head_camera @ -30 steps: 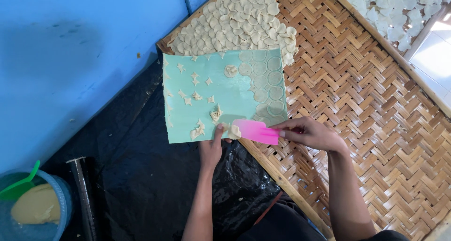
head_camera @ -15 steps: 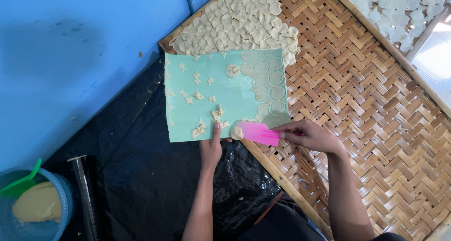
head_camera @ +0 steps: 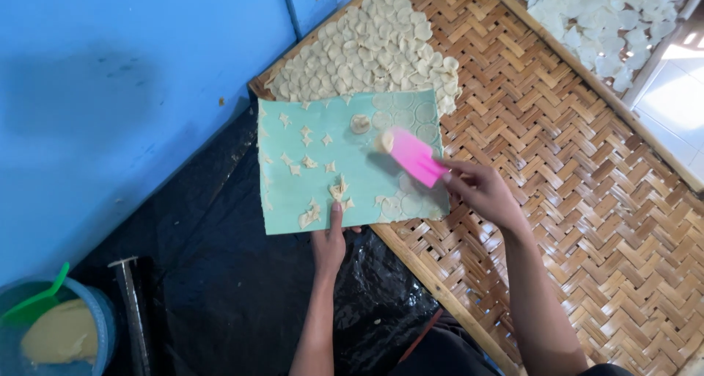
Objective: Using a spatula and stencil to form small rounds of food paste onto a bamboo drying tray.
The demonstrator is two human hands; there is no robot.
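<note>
A mint-green sheet (head_camera: 323,163) lies half on the woven bamboo tray (head_camera: 572,185), dotted with small dough scraps and faint round cut marks. My left hand (head_camera: 330,236) presses the sheet's near edge with its fingers. My right hand (head_camera: 480,192) grips a pink scraper (head_camera: 414,156), whose far edge carries a pale dough round (head_camera: 384,141) above the sheet. Another round (head_camera: 359,123) lies on the sheet near its far edge. A heap of pale dough rounds (head_camera: 367,46) covers the tray's far corner.
A blue wall (head_camera: 132,90) rises at left. Black plastic (head_camera: 205,288) covers the floor under me. A blue bucket (head_camera: 51,332) with pale dough and a green scoop sits at bottom left beside a dark roller. A second tray of white rounds (head_camera: 601,16) lies at top right.
My right hand has carried the pink scraper from the sheet's near edge up toward its far side, now with a dough round on its edge. My left hand stays on the sheet.
</note>
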